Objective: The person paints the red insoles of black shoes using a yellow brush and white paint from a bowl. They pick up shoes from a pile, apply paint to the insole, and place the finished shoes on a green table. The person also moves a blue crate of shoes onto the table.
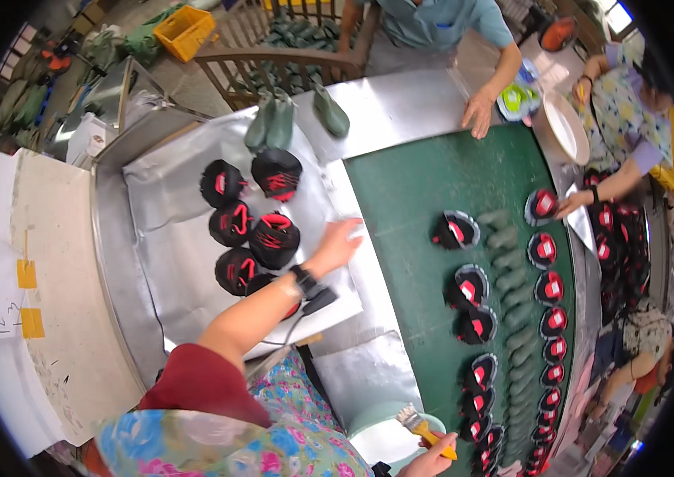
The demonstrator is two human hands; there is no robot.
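My left hand (338, 245), fingers apart and holding nothing I can see, is over the right edge of the metal-lined work surface (186, 254), beside the green conveyor belt (408, 191). A dark band and a small device with a cable are on that wrist. Left of it stand several black and red shoe uppers (275, 240) in a loose group. At the lower edge, my right hand (431, 458) is closed around a flat paintbrush (426, 432) with a yellow handle. Its pale bristles are over a pale green bucket (434, 421) containing white liquid.
Grey-green shoe lasts (280, 121) lie beyond the uppers. On the belt run rows of black and red shoe pieces (477, 324) and grey-green forms (521, 334). A co-worker's hand (478, 111) rests at the belt's far end; another's hand (574, 204) touches a piece at right.
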